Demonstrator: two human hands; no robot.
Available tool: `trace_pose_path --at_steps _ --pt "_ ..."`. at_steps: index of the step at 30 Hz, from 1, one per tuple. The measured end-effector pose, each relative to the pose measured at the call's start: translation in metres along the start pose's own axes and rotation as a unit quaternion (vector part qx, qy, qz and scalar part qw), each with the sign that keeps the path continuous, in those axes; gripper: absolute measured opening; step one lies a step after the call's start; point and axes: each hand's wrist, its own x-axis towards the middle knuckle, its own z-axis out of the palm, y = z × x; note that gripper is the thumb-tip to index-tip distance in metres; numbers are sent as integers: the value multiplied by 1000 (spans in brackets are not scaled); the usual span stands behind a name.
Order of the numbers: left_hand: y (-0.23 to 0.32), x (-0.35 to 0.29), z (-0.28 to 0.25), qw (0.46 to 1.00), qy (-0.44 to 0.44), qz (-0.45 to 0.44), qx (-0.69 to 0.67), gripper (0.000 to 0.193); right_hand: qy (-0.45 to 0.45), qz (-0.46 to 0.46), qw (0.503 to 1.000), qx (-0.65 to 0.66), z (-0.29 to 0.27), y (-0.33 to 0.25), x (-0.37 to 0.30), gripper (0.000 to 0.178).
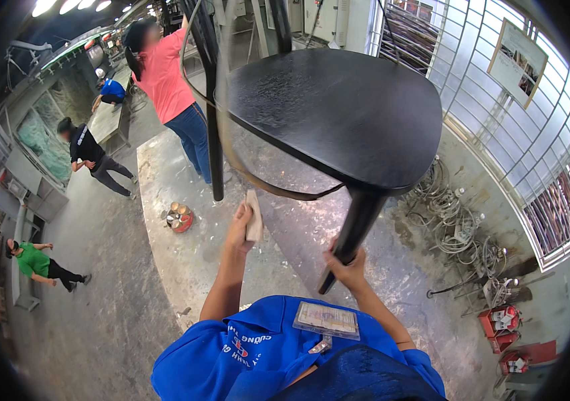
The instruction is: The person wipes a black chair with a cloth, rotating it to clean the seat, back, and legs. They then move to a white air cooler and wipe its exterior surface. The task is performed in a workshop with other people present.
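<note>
A black wooden chair [338, 110] with a smooth, slightly glossy seat hangs tilted in front of me above the floor. My right hand [347, 266] is wrapped around its front leg [357, 224], close to the foot. In my left hand [238, 230] is a pale beige, flat piece [254, 217], perhaps a folded cloth or pad; I cannot tell which. It is below the seat, apart from the wood. A thin brownish strap or hose [258, 182] loops down beside the left chair leg [215, 150] and under the seat.
A red tray of small cans [179, 219] sits on the floor at left. A person in a pink shirt [164, 80] stands just beyond the chair; other people are farther left. Coiled hoses [458, 227] and red boxes [500, 324] line the right wall below a barred window.
</note>
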Motion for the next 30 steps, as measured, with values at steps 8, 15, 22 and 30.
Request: trace_pose_path --at_steps 8,15,22,30 --pt "-20 -63 40 994 -36 -11 98 33 -220 18 974 43 48 -32 -4 47" --pt "-18 -75 73 809 21 263 525 43 -163 81 979 86 63 -31 20 31" --pt "-21 -62 71 764 210 311 524 35 -91 18 995 -33 76 -5 43 36" --pt "115 -80 142 597 277 557 506 27 -102 5 990 -96 98 33 73 38"
